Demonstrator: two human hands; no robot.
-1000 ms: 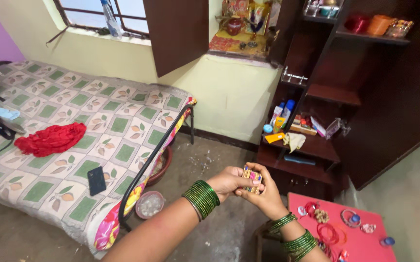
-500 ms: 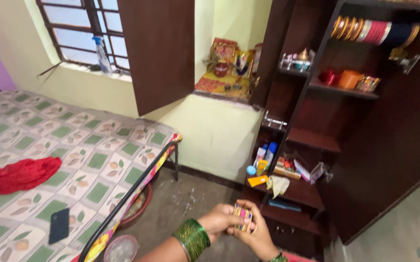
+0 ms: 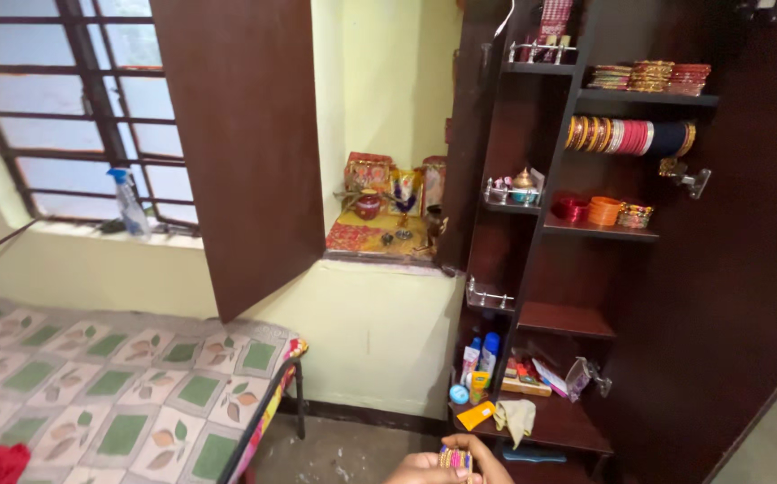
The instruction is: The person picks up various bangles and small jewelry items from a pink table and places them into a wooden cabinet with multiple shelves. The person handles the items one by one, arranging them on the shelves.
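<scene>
Here, in the head view, only the tops of both hands showed at the bottom edge. The left hand (image 3: 420,469) and the right hand (image 3: 482,457) were closed together around a small stack of colourful bangles (image 3: 455,461), which stood between their fingertips, partly cut off by the frame. Just above them stood the dark wooden cupboard (image 3: 577,320), its lowest shelf crowded with bottles and a cloth. To the left, bare floor (image 3: 334,453) lay beside the bed (image 3: 119,394).

A dark brown wooden shelf cabinet (image 3: 586,269) stands against the pale yellow plastered wall (image 3: 379,332). Left of the cabinet: a small wall niche (image 3: 384,215), an open brown shutter (image 3: 236,143), and a barred daylit window (image 3: 56,108).
</scene>
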